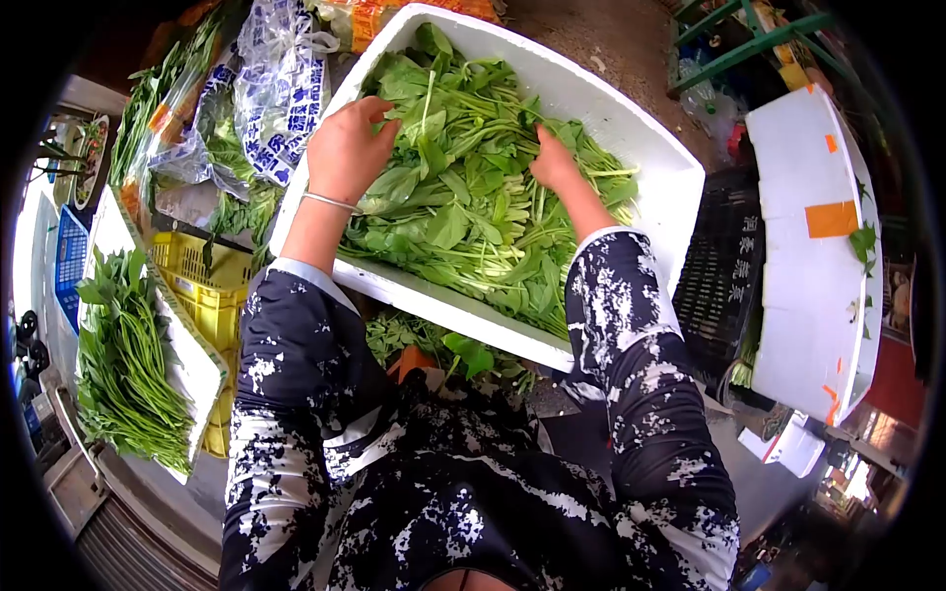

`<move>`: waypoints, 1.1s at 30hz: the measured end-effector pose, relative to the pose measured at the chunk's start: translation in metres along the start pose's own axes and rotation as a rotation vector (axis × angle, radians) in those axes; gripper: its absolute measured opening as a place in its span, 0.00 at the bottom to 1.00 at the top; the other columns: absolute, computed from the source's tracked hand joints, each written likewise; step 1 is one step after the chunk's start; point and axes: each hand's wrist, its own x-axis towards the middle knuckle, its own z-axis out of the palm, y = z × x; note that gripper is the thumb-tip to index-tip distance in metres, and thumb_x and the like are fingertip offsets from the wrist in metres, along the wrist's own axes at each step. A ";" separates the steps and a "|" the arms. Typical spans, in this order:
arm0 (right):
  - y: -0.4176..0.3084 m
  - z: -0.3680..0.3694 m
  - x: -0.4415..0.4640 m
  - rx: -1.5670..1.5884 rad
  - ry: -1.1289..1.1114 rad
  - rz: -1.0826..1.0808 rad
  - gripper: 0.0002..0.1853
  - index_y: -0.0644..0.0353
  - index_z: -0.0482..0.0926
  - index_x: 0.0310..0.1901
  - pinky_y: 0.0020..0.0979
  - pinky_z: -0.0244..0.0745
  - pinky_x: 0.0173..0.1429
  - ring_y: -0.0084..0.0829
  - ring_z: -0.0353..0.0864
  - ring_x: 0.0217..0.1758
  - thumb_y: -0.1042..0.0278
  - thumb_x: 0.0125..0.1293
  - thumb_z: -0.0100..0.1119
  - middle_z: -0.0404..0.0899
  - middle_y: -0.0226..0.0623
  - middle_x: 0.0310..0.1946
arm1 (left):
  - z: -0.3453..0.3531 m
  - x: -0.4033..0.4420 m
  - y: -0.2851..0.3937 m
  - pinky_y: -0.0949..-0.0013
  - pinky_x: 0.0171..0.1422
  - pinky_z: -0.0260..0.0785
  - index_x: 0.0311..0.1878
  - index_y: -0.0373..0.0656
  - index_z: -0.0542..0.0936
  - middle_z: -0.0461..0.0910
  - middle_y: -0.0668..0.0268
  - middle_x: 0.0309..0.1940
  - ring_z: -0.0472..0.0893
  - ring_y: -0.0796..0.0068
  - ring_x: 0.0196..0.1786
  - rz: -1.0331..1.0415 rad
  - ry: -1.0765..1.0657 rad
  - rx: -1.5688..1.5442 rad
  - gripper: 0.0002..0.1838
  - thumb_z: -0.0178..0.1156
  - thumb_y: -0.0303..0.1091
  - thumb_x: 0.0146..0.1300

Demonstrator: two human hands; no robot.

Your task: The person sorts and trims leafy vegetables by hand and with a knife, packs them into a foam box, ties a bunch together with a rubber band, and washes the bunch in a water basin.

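Note:
A white foam box (680,187) full of leafy green vegetables (448,222) lies in front of me. My left hand (350,148) is at the box's left side, over the leaves, its fingers curled towards them; whether they grip any is hidden. A thin bracelet circles that wrist. Deeper in the box, right of its middle, my right hand (554,160) touches the stems with one finger pointing up and left; its other fingers are hidden, so I cannot tell whether it holds any.
A foam tray (205,394) of long-stemmed greens (128,364) rests at the left beside yellow crates (202,266). Printed plastic bags (281,89) lie at the upper left. On the right are a black crate (717,266), a white foam box (803,266) and a green metal frame (754,54).

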 end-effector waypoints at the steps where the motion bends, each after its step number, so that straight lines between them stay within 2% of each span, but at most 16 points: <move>1: -0.004 0.001 0.005 -0.109 -0.094 0.045 0.36 0.54 0.56 0.63 0.36 0.67 0.58 0.43 0.71 0.55 0.75 0.50 0.56 0.65 0.43 0.58 | -0.002 0.002 0.001 0.63 0.38 0.71 0.39 0.47 0.80 0.81 0.64 0.31 0.80 0.61 0.34 0.002 0.003 0.007 0.12 0.60 0.39 0.51; 4: -0.003 0.006 0.010 -0.194 -0.002 0.012 0.32 0.56 0.61 0.60 0.38 0.69 0.55 0.43 0.71 0.54 0.75 0.49 0.57 0.69 0.44 0.54 | -0.001 0.002 -0.001 0.63 0.38 0.71 0.38 0.47 0.80 0.81 0.64 0.31 0.80 0.61 0.34 0.001 0.004 0.001 0.12 0.60 0.39 0.51; 5: -0.014 -0.005 0.008 -0.236 -0.085 0.165 0.28 0.55 0.66 0.55 0.39 0.70 0.53 0.41 0.72 0.53 0.70 0.49 0.59 0.72 0.41 0.50 | -0.001 0.003 -0.001 0.66 0.38 0.72 0.40 0.44 0.80 0.81 0.63 0.31 0.80 0.64 0.33 0.001 -0.016 -0.026 0.13 0.61 0.38 0.52; 8: -0.019 -0.026 -0.005 -0.243 -0.079 0.134 0.27 0.56 0.70 0.52 0.37 0.71 0.52 0.39 0.72 0.53 0.64 0.47 0.62 0.74 0.39 0.49 | -0.001 0.003 0.000 0.70 0.38 0.72 0.41 0.41 0.79 0.81 0.62 0.30 0.81 0.68 0.32 -0.001 -0.041 -0.045 0.14 0.61 0.38 0.53; 9: -0.003 -0.018 -0.011 -0.156 0.164 0.023 0.27 0.53 0.73 0.48 0.35 0.71 0.52 0.37 0.73 0.52 0.59 0.43 0.65 0.73 0.36 0.50 | -0.001 0.003 0.000 0.70 0.38 0.72 0.41 0.41 0.79 0.81 0.61 0.31 0.81 0.68 0.32 0.005 -0.039 -0.047 0.14 0.61 0.38 0.53; 10: 0.012 -0.016 -0.010 -0.158 0.165 0.024 0.27 0.53 0.73 0.48 0.35 0.71 0.52 0.37 0.73 0.52 0.59 0.43 0.65 0.73 0.36 0.50 | -0.001 0.003 0.000 0.70 0.39 0.72 0.41 0.40 0.79 0.81 0.61 0.31 0.81 0.68 0.32 0.012 -0.037 -0.050 0.14 0.61 0.37 0.53; 13: 0.027 -0.033 -0.020 0.094 0.270 -0.183 0.25 0.40 0.77 0.44 0.34 0.66 0.53 0.34 0.71 0.52 0.58 0.38 0.68 0.73 0.25 0.51 | -0.001 0.002 0.002 0.71 0.39 0.73 0.41 0.40 0.79 0.82 0.60 0.31 0.82 0.69 0.33 -0.021 -0.044 -0.091 0.15 0.61 0.38 0.53; 16: 0.033 -0.053 -0.039 -0.082 0.395 -0.222 0.25 0.44 0.77 0.45 0.34 0.63 0.53 0.32 0.69 0.54 0.58 0.38 0.67 0.73 0.24 0.51 | -0.002 0.002 0.004 0.71 0.40 0.73 0.42 0.40 0.79 0.82 0.60 0.32 0.82 0.69 0.34 -0.025 -0.069 -0.113 0.15 0.61 0.38 0.53; 18: 0.039 -0.065 -0.045 -0.031 0.421 -0.213 0.24 0.49 0.77 0.44 0.33 0.60 0.55 0.29 0.66 0.57 0.59 0.39 0.66 0.75 0.26 0.48 | -0.002 0.002 0.004 0.72 0.40 0.73 0.41 0.40 0.79 0.82 0.60 0.32 0.82 0.70 0.34 -0.023 -0.065 -0.129 0.15 0.61 0.37 0.53; 20: 0.043 -0.078 -0.051 -0.190 0.405 -0.194 0.25 0.54 0.76 0.44 0.34 0.59 0.56 0.32 0.71 0.51 0.60 0.40 0.66 0.79 0.31 0.40 | -0.002 0.002 0.005 0.72 0.40 0.73 0.41 0.39 0.79 0.82 0.60 0.32 0.82 0.70 0.34 -0.036 -0.082 -0.176 0.15 0.62 0.37 0.53; 21: 0.033 -0.095 -0.060 -0.079 0.241 -0.150 0.23 0.56 0.76 0.44 0.34 0.64 0.50 0.36 0.76 0.41 0.62 0.42 0.65 0.80 0.37 0.32 | -0.001 0.003 0.005 0.72 0.40 0.73 0.41 0.39 0.79 0.82 0.60 0.32 0.82 0.70 0.34 -0.035 -0.081 -0.179 0.15 0.62 0.37 0.53; 22: 0.033 -0.101 -0.061 -0.081 0.243 -0.150 0.23 0.56 0.76 0.44 0.34 0.64 0.50 0.36 0.76 0.41 0.62 0.42 0.65 0.80 0.37 0.32 | 0.000 0.002 0.004 0.72 0.41 0.73 0.41 0.39 0.79 0.82 0.59 0.32 0.82 0.70 0.35 -0.039 -0.092 -0.196 0.15 0.62 0.37 0.53; 24: 0.028 -0.117 -0.066 0.137 -0.030 -0.117 0.19 0.60 0.76 0.41 0.28 0.69 0.36 0.32 0.77 0.27 0.64 0.45 0.62 0.79 0.36 0.26 | 0.001 0.003 0.003 0.72 0.41 0.73 0.41 0.39 0.79 0.82 0.59 0.32 0.82 0.71 0.35 -0.044 -0.102 -0.216 0.15 0.62 0.38 0.53; 25: 0.020 -0.127 -0.074 0.403 -0.195 -0.048 0.13 0.61 0.77 0.38 0.20 0.62 0.22 0.21 0.72 0.20 0.65 0.50 0.58 0.75 0.29 0.21 | 0.001 0.003 0.002 0.72 0.42 0.73 0.42 0.38 0.79 0.82 0.59 0.33 0.82 0.70 0.36 -0.038 -0.110 -0.218 0.15 0.62 0.38 0.53; 29: -0.019 -0.164 -0.090 0.478 -0.320 -0.030 0.07 0.61 0.76 0.33 0.16 0.56 0.18 0.12 0.62 0.15 0.69 0.56 0.51 0.69 0.23 0.17 | 0.006 0.003 -0.003 0.68 0.42 0.73 0.39 0.41 0.80 0.82 0.60 0.33 0.81 0.66 0.35 -0.028 -0.092 -0.259 0.15 0.61 0.40 0.52; 33: -0.046 -0.202 -0.107 0.632 -0.304 -0.027 0.08 0.61 0.77 0.35 0.12 0.56 0.18 0.09 0.63 0.16 0.68 0.59 0.51 0.71 0.23 0.18 | 0.001 0.004 -0.002 0.68 0.43 0.72 0.40 0.41 0.80 0.82 0.60 0.34 0.81 0.66 0.35 -0.049 -0.094 -0.252 0.15 0.62 0.40 0.52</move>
